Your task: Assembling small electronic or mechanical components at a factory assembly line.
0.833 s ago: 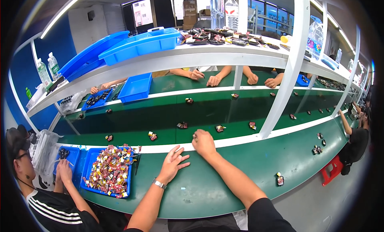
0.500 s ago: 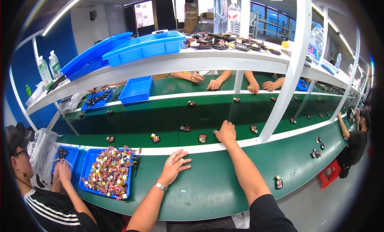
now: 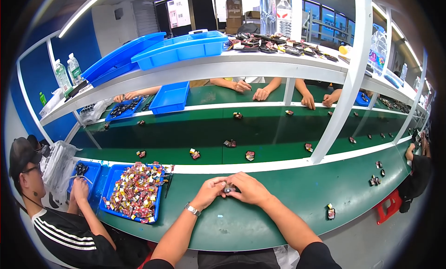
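Green worktop [image 3: 306, 190], left fingers [image 3: 216, 181] and right fingers [image 3: 239, 180] curled in, clamped on one small part [image 3: 229, 188]

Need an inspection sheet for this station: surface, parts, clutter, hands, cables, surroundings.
Surface: green bench, small pale scrap between the forearms.
Job's things: small part in the hands; blue tray at left, heaped with red, yellow and white pieces; a loose piece at right.
Clutter: stacked blue trays, bottles and a dark pile on the shelf.
Hands: left hand and right hand meet around the small part, partly hiding it.
Cables: nothing clearly seen.
Surroundings: co-worker at left; red stool at right.
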`<action>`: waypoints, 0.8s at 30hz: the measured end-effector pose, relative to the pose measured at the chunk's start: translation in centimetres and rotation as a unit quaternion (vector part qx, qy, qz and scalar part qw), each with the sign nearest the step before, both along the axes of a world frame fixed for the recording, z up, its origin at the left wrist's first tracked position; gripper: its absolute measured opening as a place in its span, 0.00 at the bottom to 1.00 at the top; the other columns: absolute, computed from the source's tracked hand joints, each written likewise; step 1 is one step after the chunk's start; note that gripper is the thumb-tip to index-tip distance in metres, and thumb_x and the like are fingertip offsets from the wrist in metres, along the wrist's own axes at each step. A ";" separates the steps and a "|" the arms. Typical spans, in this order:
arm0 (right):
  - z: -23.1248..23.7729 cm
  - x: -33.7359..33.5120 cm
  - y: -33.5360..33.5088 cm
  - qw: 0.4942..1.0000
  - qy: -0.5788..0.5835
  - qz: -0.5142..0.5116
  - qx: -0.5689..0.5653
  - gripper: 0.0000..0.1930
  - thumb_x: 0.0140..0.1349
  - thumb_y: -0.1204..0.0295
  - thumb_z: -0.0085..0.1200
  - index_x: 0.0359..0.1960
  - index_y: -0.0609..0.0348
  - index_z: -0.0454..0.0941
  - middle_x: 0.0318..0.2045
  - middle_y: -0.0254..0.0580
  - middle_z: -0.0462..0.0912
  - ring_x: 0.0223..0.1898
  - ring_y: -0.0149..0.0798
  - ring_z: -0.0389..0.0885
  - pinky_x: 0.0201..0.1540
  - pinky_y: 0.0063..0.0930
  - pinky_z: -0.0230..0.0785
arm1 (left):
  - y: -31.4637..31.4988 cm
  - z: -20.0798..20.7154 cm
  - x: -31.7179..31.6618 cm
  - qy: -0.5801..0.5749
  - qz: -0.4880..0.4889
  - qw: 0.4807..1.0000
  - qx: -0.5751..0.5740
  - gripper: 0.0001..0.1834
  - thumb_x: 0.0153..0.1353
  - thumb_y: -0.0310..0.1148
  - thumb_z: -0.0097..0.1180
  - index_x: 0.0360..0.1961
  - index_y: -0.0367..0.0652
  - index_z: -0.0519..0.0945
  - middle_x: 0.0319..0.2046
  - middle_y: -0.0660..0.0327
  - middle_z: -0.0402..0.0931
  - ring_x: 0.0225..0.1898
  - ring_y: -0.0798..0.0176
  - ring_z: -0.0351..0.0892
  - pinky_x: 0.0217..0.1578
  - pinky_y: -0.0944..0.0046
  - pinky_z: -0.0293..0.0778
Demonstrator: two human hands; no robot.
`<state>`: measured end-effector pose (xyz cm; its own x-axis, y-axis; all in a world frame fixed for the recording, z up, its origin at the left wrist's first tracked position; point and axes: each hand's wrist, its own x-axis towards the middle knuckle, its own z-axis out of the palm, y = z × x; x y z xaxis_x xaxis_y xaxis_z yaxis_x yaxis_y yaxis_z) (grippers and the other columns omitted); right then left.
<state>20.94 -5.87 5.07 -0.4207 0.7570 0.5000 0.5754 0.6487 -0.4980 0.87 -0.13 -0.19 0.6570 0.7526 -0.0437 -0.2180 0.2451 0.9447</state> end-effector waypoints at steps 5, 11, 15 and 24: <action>-1.2 -0.5 -0.2 0.993 0.025 -0.047 0.102 0.11 0.53 0.72 0.64 0.37 0.58 0.76 0.41 0.38 0.77 0.44 0.45 0.76 0.46 0.37 0.73 | -0.7 0.8 0.7 -0.025 0.069 0.997 -0.012 0.17 0.69 0.24 0.48 0.58 0.31 0.70 0.43 0.56 0.80 0.40 0.66 0.81 0.41 0.69 0.79; -2.1 -2.3 -0.3 0.977 0.067 -0.183 0.086 0.09 0.49 0.77 0.65 0.32 0.59 0.79 0.36 0.38 0.77 0.40 0.42 0.78 0.39 0.33 0.74 | -1.1 1.2 1.0 -0.052 0.071 0.996 -0.023 0.20 0.65 0.19 0.47 0.59 0.33 0.66 0.52 0.53 0.73 0.50 0.60 0.79 0.52 0.59 0.80; -2.3 -2.0 -0.4 0.978 0.050 -0.190 0.078 0.09 0.50 0.77 0.64 0.33 0.58 0.80 0.37 0.37 0.77 0.40 0.43 0.77 0.40 0.34 0.74 | -1.2 1.3 0.9 -0.035 0.058 0.998 -0.018 0.22 0.64 0.17 0.46 0.60 0.35 0.64 0.57 0.52 0.67 0.54 0.58 0.76 0.55 0.57 0.79; -2.3 -1.0 0.2 0.988 0.086 -0.126 -0.003 0.06 0.52 0.76 0.62 0.33 0.57 0.81 0.45 0.38 0.76 0.49 0.45 0.74 0.51 0.36 0.71 | -1.0 0.9 0.5 -0.055 0.001 0.998 0.006 0.25 0.62 0.17 0.50 0.61 0.36 0.64 0.59 0.53 0.66 0.54 0.59 0.76 0.56 0.56 0.78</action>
